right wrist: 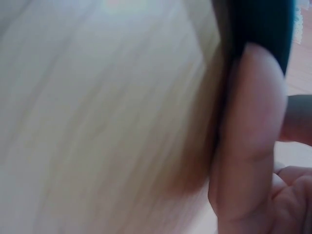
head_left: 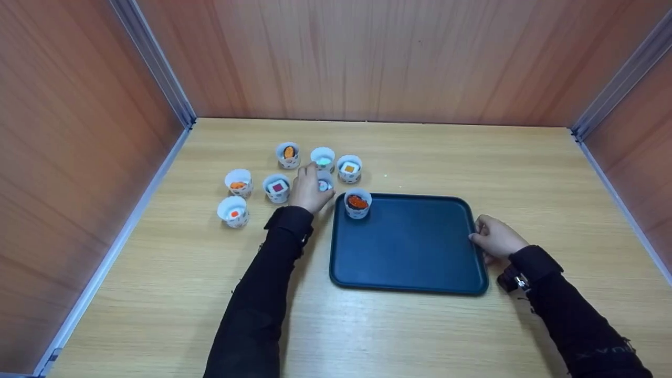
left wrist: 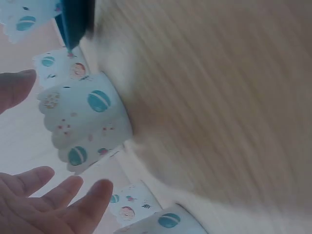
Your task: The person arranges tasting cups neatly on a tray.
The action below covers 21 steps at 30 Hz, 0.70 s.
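Note:
My left hand (head_left: 311, 190) reaches in at a white paper cup (head_left: 326, 181). In the left wrist view that patterned cup (left wrist: 87, 122) stands between the thumb (left wrist: 17, 88) and the spread fingers (left wrist: 83, 207), with gaps showing on both sides. A dark teal tray (head_left: 409, 247) lies on the table to the right of this hand. At the tray's right edge my right hand (head_left: 499, 239) grips the rim; the right wrist view shows a finger (right wrist: 256, 107) along the tray's side (right wrist: 263, 27). One cup (head_left: 358, 205) with an orange-red topped piece sits in the tray's far left corner.
Several more paper cups with small food-like pieces stand left of and behind the tray, among them one with a red-centred square (head_left: 277, 189), one with an orange-centred square (head_left: 349, 169) and one at the far left (head_left: 233, 211). Wood-look panels (head_left: 367, 63) enclose the table.

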Tool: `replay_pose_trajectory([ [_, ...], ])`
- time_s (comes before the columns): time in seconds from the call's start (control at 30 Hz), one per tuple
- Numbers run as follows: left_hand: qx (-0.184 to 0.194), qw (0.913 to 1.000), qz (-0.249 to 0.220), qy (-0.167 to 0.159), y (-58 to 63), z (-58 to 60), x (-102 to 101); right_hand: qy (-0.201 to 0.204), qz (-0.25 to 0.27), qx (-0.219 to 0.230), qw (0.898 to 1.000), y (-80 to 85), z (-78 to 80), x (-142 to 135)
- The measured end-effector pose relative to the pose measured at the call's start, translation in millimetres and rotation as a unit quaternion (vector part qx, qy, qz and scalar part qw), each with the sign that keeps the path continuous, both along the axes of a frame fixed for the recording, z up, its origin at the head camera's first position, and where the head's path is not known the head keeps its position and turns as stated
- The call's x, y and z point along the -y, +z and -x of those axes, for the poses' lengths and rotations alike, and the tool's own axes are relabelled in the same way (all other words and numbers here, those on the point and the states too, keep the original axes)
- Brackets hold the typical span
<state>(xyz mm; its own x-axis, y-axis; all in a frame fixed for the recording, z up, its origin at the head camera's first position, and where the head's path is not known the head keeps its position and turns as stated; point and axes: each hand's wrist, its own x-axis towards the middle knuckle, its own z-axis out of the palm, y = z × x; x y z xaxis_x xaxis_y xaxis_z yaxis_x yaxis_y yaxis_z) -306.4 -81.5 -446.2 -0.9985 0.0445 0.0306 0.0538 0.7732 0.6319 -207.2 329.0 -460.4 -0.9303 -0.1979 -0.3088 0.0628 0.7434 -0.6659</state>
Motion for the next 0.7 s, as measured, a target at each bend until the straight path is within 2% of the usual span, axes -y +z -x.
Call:
replay_pose_trajectory([
  [0.33,0.046,0.9989,-0.006,0.004,-2.9,6.8,-1.8,-0.002,-0.003,-0.003,1.000,0.4,0.1,0.9],
  [0.57,0.049,0.9987,-0.009,0.008,-6.6,10.2,-0.2,-0.005,0.005,0.002,1.000,0.1,-0.2,0.8],
  [0.7,0.048,0.9988,-0.006,0.007,-5.7,7.3,2.1,-0.006,0.005,-0.001,1.000,0.3,-0.3,0.9],
])
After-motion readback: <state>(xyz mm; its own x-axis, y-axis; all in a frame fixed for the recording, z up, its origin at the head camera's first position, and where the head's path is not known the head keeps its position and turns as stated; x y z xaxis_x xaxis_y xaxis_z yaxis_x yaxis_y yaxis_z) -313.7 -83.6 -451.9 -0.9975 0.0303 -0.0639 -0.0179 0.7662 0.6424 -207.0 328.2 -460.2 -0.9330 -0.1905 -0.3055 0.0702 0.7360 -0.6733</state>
